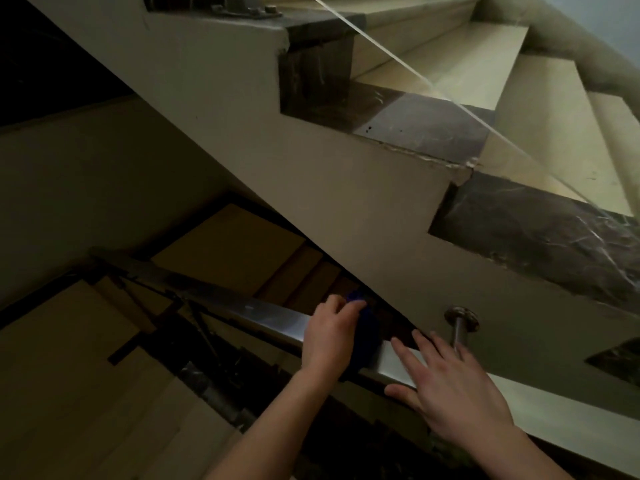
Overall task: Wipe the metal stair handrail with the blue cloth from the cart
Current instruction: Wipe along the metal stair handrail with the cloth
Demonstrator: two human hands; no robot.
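Note:
A flat metal handrail runs diagonally from the mid left down toward the lower right, shiny along its top. My left hand is wrapped over the rail, pressing a dark blue cloth against it; only part of the cloth shows past my fingers. Just to the right, my right hand rests flat on the rail with its fingers spread, holding nothing. The cart is out of sight.
A round metal bracket ties the rail to the beige stair stringer of the flight above. A glass panel edges those upper steps with dark marble trim. Tan steps of the lower flight lie beneath the rail in dim light.

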